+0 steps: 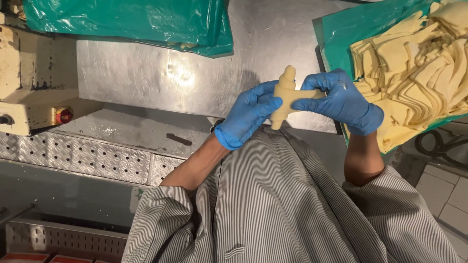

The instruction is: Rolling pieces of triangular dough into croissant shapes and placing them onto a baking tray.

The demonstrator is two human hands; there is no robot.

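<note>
Here, your left hand (248, 115), in a blue glove, cradles a pale, rolled piece of raw dough (284, 97) from the 9 o'clock side, its fingers curled closed around the roll's middle. Your right hand (343, 101), gloved the same, meets it from 3 o'clock, with its fingers (308, 103) pinched shut on a flap of the dough that sticks out sideways. The dough is held upright above the brushed steel desk (146, 73), just in front of your striped grey coat (273, 204). At 2 o'clock, a heap of cut yellow dough sheets (414, 63) lies on green plastic film. At 11 o'clock sits a green plastic bag (131, 22), and at 9 o'clock a cream-coloured machine (29, 73) with a red knob (64, 115).
</note>
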